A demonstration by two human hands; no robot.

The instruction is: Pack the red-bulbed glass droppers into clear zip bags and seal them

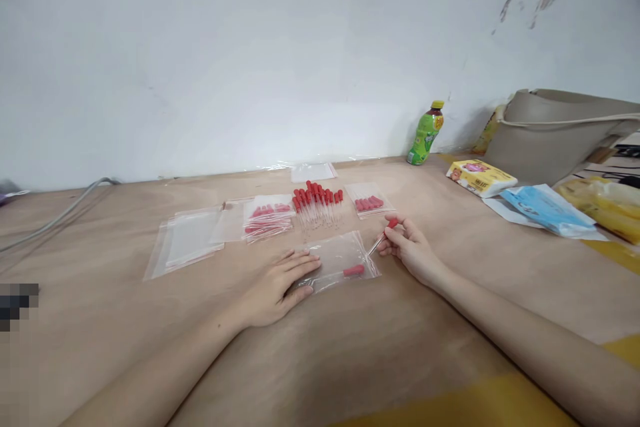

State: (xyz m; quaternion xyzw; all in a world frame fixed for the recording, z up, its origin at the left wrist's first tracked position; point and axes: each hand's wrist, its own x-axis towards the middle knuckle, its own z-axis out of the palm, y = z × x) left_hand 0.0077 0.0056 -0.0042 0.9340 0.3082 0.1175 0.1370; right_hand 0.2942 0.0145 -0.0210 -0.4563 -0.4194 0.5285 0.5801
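Left hand (281,285) flat on a bag (333,250), fingers slightly spread; one dropper (354,271) inside. Right hand (407,248) pinches a second dropper (393,221), tip at the bag's right edge. Filled already, it seems: a stack (269,215) and a single packet (369,202). Remaining: loose pile (316,195), flat bags (193,239).

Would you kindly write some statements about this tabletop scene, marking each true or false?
1. The right hand holds a clear-stemmed, red-bulbed dropper. True.
2. The left hand is raised above the flat, clear plastic bag. False: the left hand rests on the bag.
3. One red bulb shows inside the bag. True.
4. The green-wrapped plastic bottle with a yellow cap lies sideways. False: the bottle stands upright.
5. The pile of red-bulbed droppers lies left of the yellow, box-shaped pack. True.
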